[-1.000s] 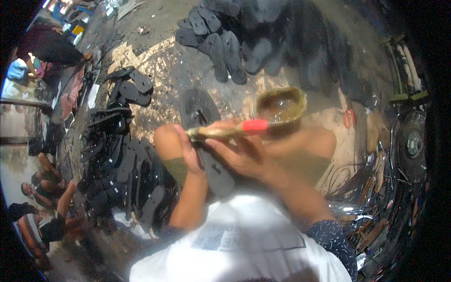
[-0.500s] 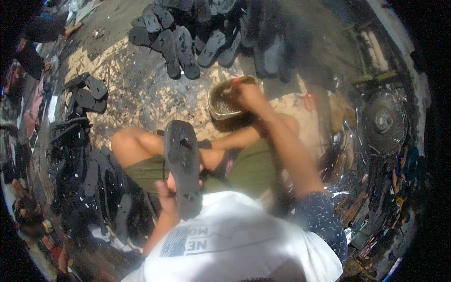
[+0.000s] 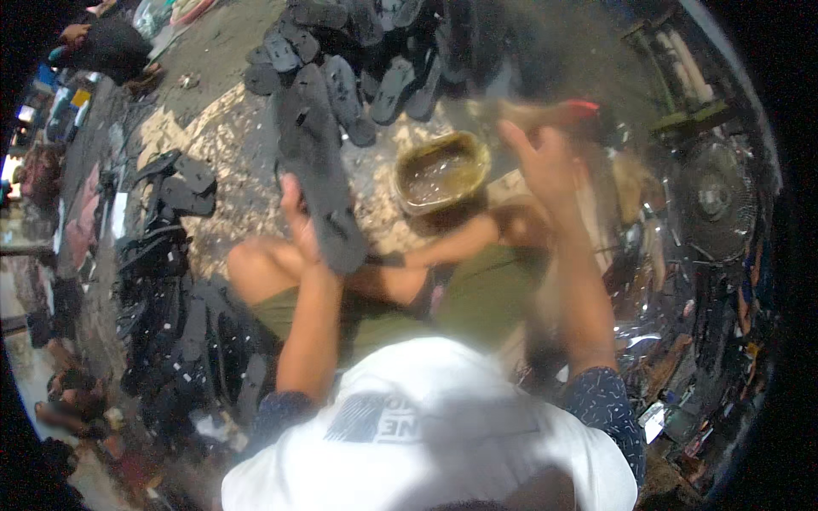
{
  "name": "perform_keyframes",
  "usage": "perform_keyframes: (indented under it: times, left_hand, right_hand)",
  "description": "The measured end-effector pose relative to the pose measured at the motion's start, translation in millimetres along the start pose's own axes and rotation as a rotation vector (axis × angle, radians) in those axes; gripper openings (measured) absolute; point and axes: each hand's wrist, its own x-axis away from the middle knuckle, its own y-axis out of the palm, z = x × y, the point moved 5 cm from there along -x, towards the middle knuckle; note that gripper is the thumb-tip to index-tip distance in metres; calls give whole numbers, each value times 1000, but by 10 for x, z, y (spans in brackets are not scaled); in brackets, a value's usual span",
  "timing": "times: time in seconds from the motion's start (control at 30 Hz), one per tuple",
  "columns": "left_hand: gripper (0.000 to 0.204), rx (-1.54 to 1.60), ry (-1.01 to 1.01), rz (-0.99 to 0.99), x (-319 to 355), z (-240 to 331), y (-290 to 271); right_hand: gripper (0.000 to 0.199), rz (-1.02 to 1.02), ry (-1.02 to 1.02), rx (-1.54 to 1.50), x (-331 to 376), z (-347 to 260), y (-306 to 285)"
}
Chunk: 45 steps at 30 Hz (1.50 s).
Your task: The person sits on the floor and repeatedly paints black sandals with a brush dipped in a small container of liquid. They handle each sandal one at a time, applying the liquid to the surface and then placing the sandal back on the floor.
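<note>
My left hand [image 3: 300,223] is closed around a dark grey sandal sole [image 3: 317,162], holding it raised lengthwise with its far end toward the sandal pile. Small slots show in its flat face. To the right, my right hand [image 3: 547,163] is closed on a blurred tool with a red end [image 3: 583,109], which looks like a brush; motion smears its shape. Between the hands, a yellowish-rimmed tub [image 3: 411,204] holds a wet-looking brownish substance. My right hand is beyond the tub's right side, apart from it.
Dark sandals and soles [image 3: 392,89] are heaped at the far side. More sandals [image 3: 189,186] lie at the left, above stacked dark pieces [image 3: 170,315]. A fan [image 3: 714,200] stands at the right. Another person [image 3: 111,47] is at the far left.
My right hand has come out of the tub and moved right with the red-ended tool. My left hand has carried the sole forward, away from my body.
</note>
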Motion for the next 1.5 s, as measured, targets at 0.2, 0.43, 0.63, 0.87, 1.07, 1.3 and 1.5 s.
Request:
perform_keyframes:
  times: [0.2,0.43,0.63,0.87,1.07,1.3,1.5]
  left_hand:
    - [61,177,-113,-105,-155,-112,473]
    - [56,298,-177,-332,-124,20,577]
    - [55,251,-174,-395,-281,164,527]
    - [49,496,-413,-314,-105,-124,607]
    - [52,220,-309,-252,-185,-219,290]
    - [45,51,-388,-97,-1198,-573,274]
    - [51,94,-280,-357,-2905,-553,1397]
  right_hand:
    - [29,-113,-531,-291,710,-311,1162]
    - [32,68,-1040,-141,579,-537,1213]
    - [37,-77,-1097,-329,789,-597,1190]
    - [33,-233,-1119,-143,394,-749,1100]
    - [26,-730,-957,-256,561,-241,1369]
    - [29,-217,-305,-346,682,27,320]
    - [36,15,-292,-225,642,29,-87]
